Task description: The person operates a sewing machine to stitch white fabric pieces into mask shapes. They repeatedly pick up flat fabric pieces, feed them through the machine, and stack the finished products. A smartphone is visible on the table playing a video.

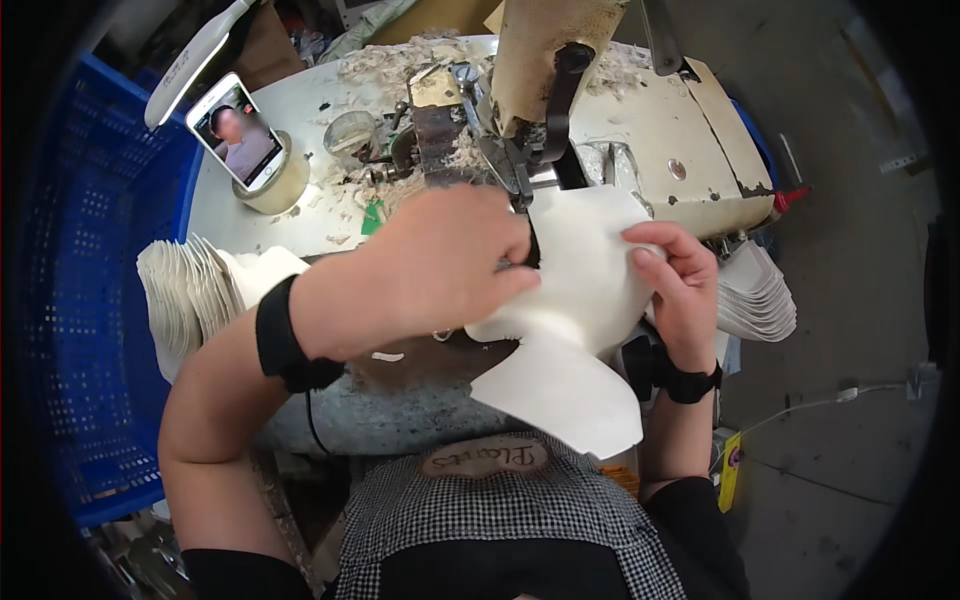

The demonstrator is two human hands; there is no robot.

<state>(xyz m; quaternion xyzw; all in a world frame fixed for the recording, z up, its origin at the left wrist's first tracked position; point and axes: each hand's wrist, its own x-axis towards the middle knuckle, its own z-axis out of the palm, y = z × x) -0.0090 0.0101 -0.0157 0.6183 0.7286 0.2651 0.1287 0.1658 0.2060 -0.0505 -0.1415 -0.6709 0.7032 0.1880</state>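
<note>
Black-and-white checked apron point(500, 512), nearest; beyond it, curved white panel point(590, 265), upper-left edge close by the presser foot point(518, 180) of an apparent skiving machine point(545, 60), lower flap toward the apron. Left hand point(435, 265) with bent fingers at the panel's left edge, pinch impossible to tell; right hand point(685, 290) pinching the right edge between thumb and forefinger. For good work: keep the edge flat and square to the foot, feed evenly with light tension, fingertips clear of the mechanism.
</note>
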